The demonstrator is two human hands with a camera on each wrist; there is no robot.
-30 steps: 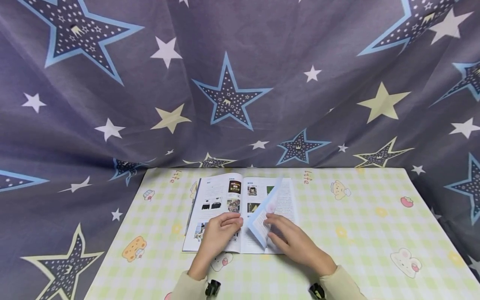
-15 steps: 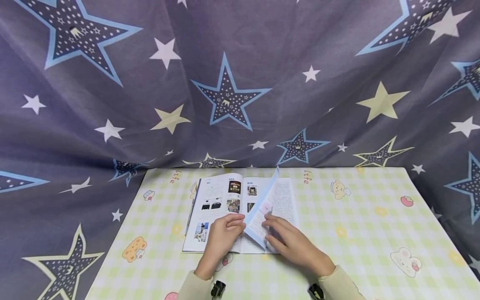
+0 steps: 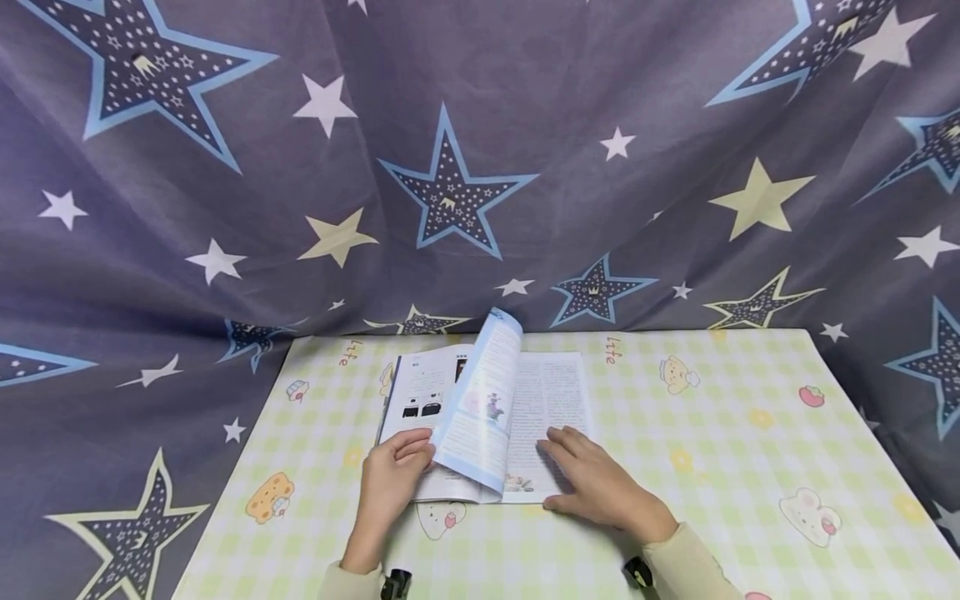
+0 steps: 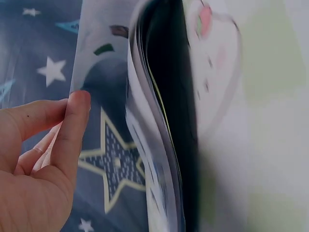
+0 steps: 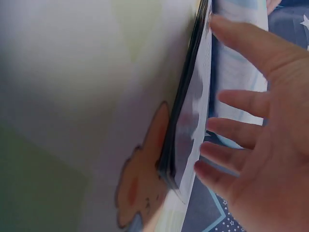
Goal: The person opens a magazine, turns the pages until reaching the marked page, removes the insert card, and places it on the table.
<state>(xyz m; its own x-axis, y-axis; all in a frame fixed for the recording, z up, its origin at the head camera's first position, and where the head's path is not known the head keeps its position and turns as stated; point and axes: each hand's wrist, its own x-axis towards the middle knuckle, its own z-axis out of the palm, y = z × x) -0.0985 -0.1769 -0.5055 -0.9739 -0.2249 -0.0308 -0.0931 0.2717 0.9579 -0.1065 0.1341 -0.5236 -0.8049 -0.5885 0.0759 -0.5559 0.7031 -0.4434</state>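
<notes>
An open magazine [image 3: 551,400] lies on the table, with one blue-edged page [image 3: 483,408] lifted and curving over towards the left half. My left hand [image 3: 393,471] pinches the edge of that page between thumb and fingers; the left wrist view also has this hand [image 4: 53,135] with the thin sheet between its fingertips. On the right half, my right hand [image 3: 596,479] is near the lower outer part of the text page, fingers spread and relaxed. From the right wrist, the hand [image 5: 260,121] is seen beside the magazine's edge [image 5: 183,92], holding nothing.
A green-and-white checked tablecloth [image 3: 712,467] with cartoon prints covers the table. Behind it and at both sides hangs a dark curtain [image 3: 480,283] with stars. Black wrist straps [image 3: 637,572] sit at the cuffs.
My left hand has moved left, drawing the page from the right half across the fold. More of the text page beneath shows. The right hand has come away from the turning page.
</notes>
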